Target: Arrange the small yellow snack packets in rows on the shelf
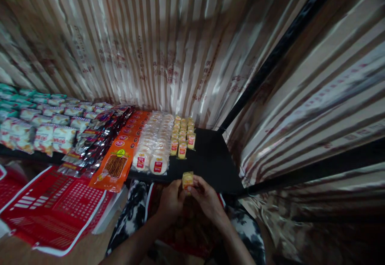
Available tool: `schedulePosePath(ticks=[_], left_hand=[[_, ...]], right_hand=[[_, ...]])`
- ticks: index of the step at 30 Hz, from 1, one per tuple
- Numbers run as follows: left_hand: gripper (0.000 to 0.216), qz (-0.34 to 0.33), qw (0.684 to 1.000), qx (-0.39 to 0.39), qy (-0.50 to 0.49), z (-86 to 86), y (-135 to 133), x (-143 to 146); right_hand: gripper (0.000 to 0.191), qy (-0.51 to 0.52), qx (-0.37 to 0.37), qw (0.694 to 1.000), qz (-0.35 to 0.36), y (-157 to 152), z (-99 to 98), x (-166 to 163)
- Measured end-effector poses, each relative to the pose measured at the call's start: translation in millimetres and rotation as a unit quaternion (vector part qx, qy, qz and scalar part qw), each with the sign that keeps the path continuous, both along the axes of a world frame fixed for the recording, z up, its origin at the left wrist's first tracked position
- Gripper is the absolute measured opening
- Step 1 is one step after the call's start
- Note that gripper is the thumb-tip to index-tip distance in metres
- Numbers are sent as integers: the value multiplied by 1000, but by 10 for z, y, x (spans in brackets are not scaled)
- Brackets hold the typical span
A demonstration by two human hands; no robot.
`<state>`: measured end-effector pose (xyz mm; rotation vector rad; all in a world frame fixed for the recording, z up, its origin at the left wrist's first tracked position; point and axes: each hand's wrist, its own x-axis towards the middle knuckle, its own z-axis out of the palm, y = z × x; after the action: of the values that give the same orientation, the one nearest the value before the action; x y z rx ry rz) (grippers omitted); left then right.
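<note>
Between the fingers of my left hand (172,197) and my right hand (205,196) is a small yellow wrapped snack pack (187,180). Both hands are closed on it, just off the front edge of a black shelf (207,152). Rows of similar yellow snack packs (182,149) stand on the shelf beyond my hands. Left of them lie two rows of round rice crackers (159,164) in clear wrappers. Below my hands, between my knees, sits a red basket (222,201); its contents are too dark to make out.
Orange snack bags (112,164), dark shiny packets (93,140), white packs (63,138) and green packs (9,96) line the shelf leftward. Another red basket (60,204) stands at lower left. A striped, printed curtain (168,36) hangs behind, with a black pole (270,58) slanting at right.
</note>
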<state>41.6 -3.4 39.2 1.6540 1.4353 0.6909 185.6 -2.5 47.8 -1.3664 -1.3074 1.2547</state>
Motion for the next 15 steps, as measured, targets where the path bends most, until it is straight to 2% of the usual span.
schedulePosePath(ticks=[4,8,10,15], left_hand=[[31,8,1000,8,-28,-12,123,132],[43,40,996,77,-37,-87,216,316],[44,31,993,104,-39,-126,254,405],[46,10,996,89,-16,-128,392,559]], right_hand=[[32,28,1,999,-36,105,-95,60],[36,20,14,994,-110,362,-193,194],[38,1,29,990,-140,528,-226,262],[39,-21,56,981,-186,931,-273,351]])
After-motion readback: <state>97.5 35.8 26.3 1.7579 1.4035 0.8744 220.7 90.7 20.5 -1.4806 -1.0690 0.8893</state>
